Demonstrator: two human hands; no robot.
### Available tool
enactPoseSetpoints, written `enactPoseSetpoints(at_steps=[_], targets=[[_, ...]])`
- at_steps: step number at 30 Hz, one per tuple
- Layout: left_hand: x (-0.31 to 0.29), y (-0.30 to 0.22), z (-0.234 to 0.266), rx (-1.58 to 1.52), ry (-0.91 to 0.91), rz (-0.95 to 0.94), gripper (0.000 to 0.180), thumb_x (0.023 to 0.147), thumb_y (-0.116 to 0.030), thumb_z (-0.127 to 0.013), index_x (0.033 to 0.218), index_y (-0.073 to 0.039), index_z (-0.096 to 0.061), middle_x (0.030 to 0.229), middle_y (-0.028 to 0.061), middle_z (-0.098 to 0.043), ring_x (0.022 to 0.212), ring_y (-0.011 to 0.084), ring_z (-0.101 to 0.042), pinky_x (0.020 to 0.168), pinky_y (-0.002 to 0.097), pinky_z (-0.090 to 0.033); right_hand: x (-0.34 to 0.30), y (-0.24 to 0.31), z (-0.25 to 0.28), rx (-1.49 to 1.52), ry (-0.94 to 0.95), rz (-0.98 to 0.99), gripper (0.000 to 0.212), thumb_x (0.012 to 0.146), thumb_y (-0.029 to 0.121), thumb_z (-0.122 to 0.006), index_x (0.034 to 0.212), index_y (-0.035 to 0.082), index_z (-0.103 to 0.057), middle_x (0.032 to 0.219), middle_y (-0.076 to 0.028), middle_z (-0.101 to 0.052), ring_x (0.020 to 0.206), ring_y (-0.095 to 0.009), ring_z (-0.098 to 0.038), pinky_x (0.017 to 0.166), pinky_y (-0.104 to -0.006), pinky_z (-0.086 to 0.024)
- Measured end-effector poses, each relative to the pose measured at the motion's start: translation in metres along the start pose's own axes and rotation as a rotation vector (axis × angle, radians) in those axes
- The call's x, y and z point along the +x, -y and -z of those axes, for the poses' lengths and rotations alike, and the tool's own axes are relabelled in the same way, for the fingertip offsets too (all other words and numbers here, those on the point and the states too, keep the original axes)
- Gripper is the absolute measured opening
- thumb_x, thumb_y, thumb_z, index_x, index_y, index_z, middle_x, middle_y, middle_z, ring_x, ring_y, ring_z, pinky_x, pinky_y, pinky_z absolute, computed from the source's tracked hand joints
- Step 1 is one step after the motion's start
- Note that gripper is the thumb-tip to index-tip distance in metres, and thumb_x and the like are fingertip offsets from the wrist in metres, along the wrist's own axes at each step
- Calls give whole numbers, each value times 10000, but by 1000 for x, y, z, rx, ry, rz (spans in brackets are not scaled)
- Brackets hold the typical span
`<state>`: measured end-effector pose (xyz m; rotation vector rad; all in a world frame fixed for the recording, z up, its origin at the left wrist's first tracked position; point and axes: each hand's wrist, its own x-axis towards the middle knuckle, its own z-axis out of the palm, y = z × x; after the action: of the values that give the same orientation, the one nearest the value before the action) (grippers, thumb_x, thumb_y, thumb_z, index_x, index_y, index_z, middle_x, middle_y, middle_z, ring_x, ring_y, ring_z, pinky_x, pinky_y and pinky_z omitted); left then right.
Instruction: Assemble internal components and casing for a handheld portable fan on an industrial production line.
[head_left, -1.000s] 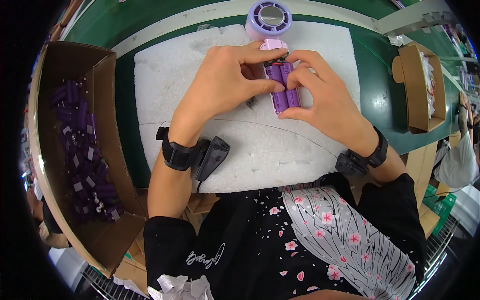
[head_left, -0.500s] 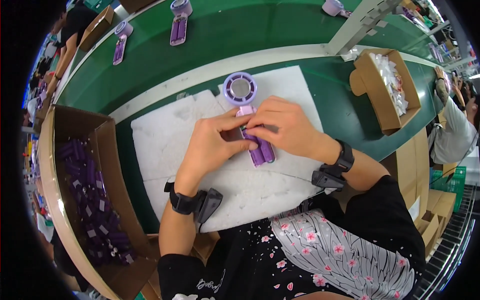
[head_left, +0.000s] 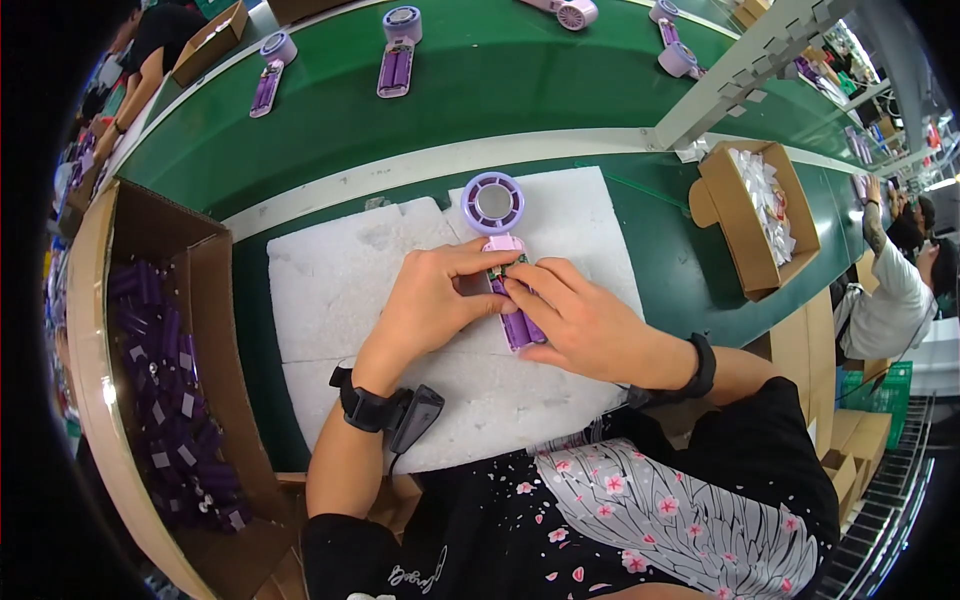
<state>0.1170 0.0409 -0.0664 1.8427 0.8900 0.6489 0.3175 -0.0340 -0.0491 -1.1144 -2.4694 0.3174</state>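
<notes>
A lilac handheld fan (head_left: 507,241) lies on a white foam sheet (head_left: 335,265), its round head (head_left: 493,203) pointing away from me. Its handle is open, showing two purple battery cells (head_left: 521,328) and part of a green circuit board. My left hand (head_left: 425,300) grips the handle from the left between thumb and index finger. From the right, my right hand (head_left: 585,325) has its fingertips pressed together at the inner edge of the board and the upper ends of the cells. Whatever small part is under those fingertips is hidden.
At the left stands a cardboard box (head_left: 215,330) of purple battery cells. A smaller box (head_left: 805,205) with white pieces sits at the right, near a metal post (head_left: 735,80). Several fans lie along the green conveyor (head_left: 490,85) beyond. Other people work at both sides.
My right hand has turned and moved down the handle, from above the board toward the cells. The left hand keeps its grip. The view has shifted, and more fans show on the conveyor.
</notes>
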Motion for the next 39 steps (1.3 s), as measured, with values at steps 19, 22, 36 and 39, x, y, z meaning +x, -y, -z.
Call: enactPoseSetpoints(at_steps=[19, 22, 36, 39], targets=[[39, -63, -18, 135, -248, 102, 244, 766, -46, -719, 1007, -18, -691, 854, 91, -671, 632, 117, -536, 585, 240, -455, -11, -91, 162, 49, -597, -198, 258, 807, 83, -699, 1052, 19, -651, 1017, -99, -649, 799, -185, -638, 730, -277, -515], [55, -76, -27, 196, -262, 121, 186, 817, -26, -666, 999, 10, -675, 768, 12, -613, 662, 69, -508, 606, 212, -424, -60, -112, 236, -112, -911, -384, 203, 827, 73, -685, 1024, 26, -677, 911, -73, -674, 745, -117, -628, 689, -225, -498], [115, -99, -66, 16, -310, 206, 131, 886, -78, -645, 961, 22, -683, 802, 1, -623, 674, 56, -490, 618, 195, -404, -4, -138, 377, -148, -326, 29, 407, 854, 235, -624, 1115, -77, -600, 929, -190, -670, 729, -256, -668, 672, -328, -539], [103, -66, -48, -32, -439, 247, 117, 877, -77, -655, 933, 21, -686, 805, 18, -644, 678, 61, -525, 611, 207, -428, 119, -195, 312, -260, -532, 133, 347, 819, 161, -568, 1074, -74, -599, 884, -274, -649, 846, -351, -653, 756, -425, -514]])
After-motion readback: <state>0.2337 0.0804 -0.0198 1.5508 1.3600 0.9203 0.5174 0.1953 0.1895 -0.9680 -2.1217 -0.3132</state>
